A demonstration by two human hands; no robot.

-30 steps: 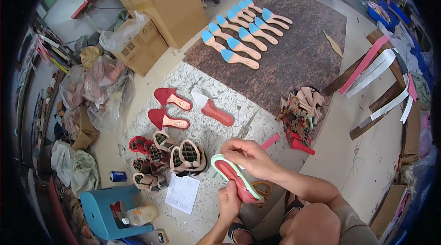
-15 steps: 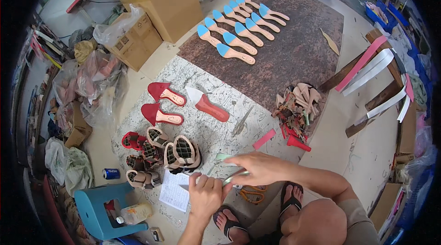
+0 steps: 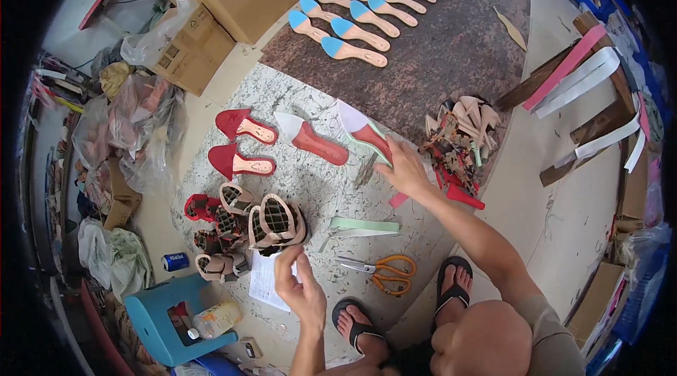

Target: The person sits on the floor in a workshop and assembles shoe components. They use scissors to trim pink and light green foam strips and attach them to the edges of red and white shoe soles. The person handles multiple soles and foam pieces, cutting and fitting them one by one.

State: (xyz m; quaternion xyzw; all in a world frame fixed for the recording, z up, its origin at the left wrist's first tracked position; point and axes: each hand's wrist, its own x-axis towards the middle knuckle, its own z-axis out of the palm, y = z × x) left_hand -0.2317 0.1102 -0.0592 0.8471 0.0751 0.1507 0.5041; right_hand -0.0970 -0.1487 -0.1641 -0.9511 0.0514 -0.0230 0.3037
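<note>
In my right hand (image 3: 407, 170) is a shoe insole (image 3: 352, 119) with a pale lilac toe, a red rear part and a green edge. My fingers close on its rear end, just over the floor sheet or touching it; I cannot tell which. My left hand (image 3: 302, 288) is raised near the stacked sandal uppers (image 3: 277, 222), fingers loosely bent and apart, nothing visible in them. A similar red insole with a white toe (image 3: 314, 143) lies beside the held one. Between my hands rest a pale green strip (image 3: 363, 225) and orange-handled scissors (image 3: 386, 272).
Two red slippers (image 3: 243, 161) lie left of the insoles. Rows of blue-toed insoles (image 3: 356, 34) cover the far dark sheet. Scraps (image 3: 462, 136) are heaped at right, near a wooden stand (image 3: 585, 119) hung with strips. A blue stool (image 3: 159, 319) and bottle (image 3: 217, 319) stand at lower left.
My right hand has carried the insole forward, away from my left hand, to beside the white-toed one. The green strip and scissors now show fully. My left hand has loosened.
</note>
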